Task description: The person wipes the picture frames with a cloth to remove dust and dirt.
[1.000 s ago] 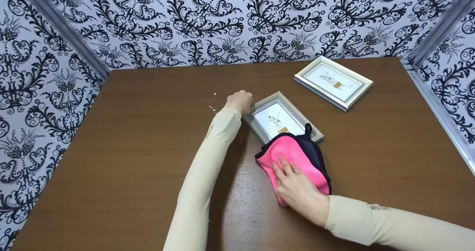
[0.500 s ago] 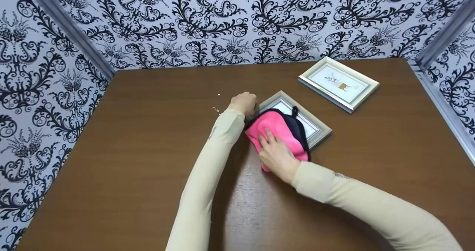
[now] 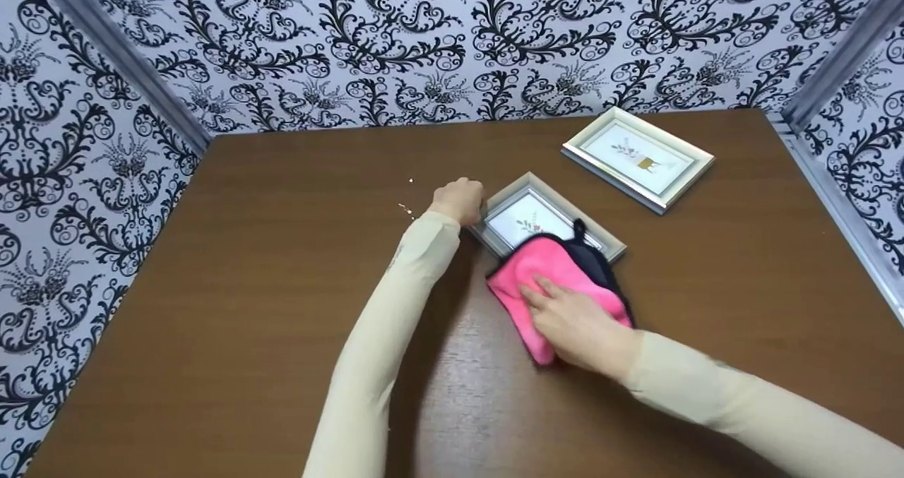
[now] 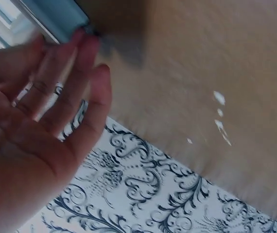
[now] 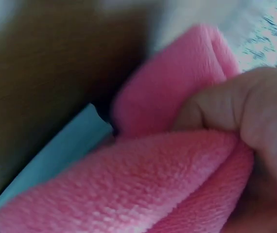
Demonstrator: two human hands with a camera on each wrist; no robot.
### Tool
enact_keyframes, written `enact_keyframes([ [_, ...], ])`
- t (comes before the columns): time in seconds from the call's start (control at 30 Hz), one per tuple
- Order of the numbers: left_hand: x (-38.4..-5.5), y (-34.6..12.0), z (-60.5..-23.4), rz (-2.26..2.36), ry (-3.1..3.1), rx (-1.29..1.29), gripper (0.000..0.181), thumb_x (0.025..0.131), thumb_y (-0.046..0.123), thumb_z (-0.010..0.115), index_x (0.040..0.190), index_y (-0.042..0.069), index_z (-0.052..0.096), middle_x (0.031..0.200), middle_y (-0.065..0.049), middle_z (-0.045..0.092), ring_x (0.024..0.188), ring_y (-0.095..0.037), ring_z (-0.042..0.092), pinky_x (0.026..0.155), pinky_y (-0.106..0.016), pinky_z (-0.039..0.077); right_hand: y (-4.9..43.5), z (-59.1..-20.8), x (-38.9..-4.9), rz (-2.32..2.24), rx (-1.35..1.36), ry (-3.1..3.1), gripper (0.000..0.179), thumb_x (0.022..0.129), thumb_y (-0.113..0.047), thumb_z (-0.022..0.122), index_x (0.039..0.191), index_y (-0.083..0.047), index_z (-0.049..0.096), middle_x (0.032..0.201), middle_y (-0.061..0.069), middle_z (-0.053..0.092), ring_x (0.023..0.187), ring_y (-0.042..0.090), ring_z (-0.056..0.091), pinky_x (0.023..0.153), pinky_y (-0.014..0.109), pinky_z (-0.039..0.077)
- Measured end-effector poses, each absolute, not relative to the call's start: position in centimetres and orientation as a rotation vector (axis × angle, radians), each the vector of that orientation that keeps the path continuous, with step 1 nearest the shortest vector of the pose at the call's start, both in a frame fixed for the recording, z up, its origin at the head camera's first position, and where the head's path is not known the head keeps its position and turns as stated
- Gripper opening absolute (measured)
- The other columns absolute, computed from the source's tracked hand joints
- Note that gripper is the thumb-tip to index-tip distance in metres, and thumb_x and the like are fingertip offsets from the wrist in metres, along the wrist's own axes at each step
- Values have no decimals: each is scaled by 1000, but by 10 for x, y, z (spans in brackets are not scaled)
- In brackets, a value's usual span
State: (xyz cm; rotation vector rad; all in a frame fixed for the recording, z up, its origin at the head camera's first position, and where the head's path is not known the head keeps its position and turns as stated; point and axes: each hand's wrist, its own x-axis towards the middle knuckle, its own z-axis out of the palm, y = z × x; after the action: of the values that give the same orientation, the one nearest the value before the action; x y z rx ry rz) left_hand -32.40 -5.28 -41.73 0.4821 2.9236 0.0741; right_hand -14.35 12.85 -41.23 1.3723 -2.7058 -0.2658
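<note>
A silver picture frame [image 3: 519, 213] with a small plant drawing lies on the table, its near part hidden under a pink cloth [image 3: 544, 255] with a dark edge and back. At the frame's left corner, my left hand [image 3: 459, 200] holds the edge; in the left wrist view its fingertips and thumb meet on the frame's side [image 4: 63, 19]. My right hand [image 3: 583, 326] lies over the cloth at the frame's near side. The right wrist view shows the pink cloth [image 5: 129, 179] bunched and gripped between thumb and fingers, with the fingers mostly hidden.
A second, similar picture frame [image 3: 639, 157] lies face up at the back right of the brown table [image 3: 268, 287]. White specks [image 3: 406, 210] show on the tabletop left of my left hand. Patterned walls [image 3: 424, 54] bound the back and sides.
My right hand slid the cloth up and left over the frame, then back down and right, uncovering the frame's upper left part. The left hand has stayed at its corner.
</note>
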Motion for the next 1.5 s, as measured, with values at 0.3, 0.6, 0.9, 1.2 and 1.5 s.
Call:
enact_keyframes([
  [0.3, -286, -14, -434, -432, 3117, 421, 32, 100, 18, 44, 119, 13, 68, 124, -10, 62, 116, -31, 54, 94, -50, 40, 201, -379, -166, 206, 1464, -2784, 54, 59, 15, 68, 112, 3, 68, 122, 18, 62, 115, 35, 57, 90, 47, 49],
  [0.6, -208, 38, -437, -383, 3114, 913, 36, 91, 48, 58, 107, 19, 71, 104, -1, 67, 98, -21, 61, 87, -44, 47, 265, -354, -199, 292, 954, -2795, 60, 63, 17, 70, 120, 3, 63, 129, 21, 57, 115, 44, 53, 78, 60, 49],
  [0.9, -161, 43, -448, -676, 3084, 1193, 33, 93, 25, 56, 121, 10, 62, 106, -3, 63, 91, -19, 61, 75, -34, 49, 291, -354, -220, 416, 736, -2856, 58, 68, 16, 55, 125, 3, 60, 134, 22, 53, 121, 47, 47, 85, 66, 42],
  [1.2, -157, 17, -446, -471, 2991, 1295, 31, 85, 19, 67, 114, 18, 56, 104, -1, 58, 88, -20, 60, 71, -33, 50, 294, -359, -223, 509, 684, -2843, 58, 71, 13, 55, 127, 1, 60, 133, 22, 54, 117, 49, 49, 85, 66, 41],
  [1.5, -157, -16, -441, -324, 2857, 1581, 16, 95, 27, 58, 109, 21, 58, 101, -2, 55, 89, -20, 58, 81, -33, 49, 286, -360, -225, 521, 743, -2805, 54, 73, 13, 53, 125, 3, 61, 131, 22, 55, 117, 47, 51, 86, 65, 41],
])
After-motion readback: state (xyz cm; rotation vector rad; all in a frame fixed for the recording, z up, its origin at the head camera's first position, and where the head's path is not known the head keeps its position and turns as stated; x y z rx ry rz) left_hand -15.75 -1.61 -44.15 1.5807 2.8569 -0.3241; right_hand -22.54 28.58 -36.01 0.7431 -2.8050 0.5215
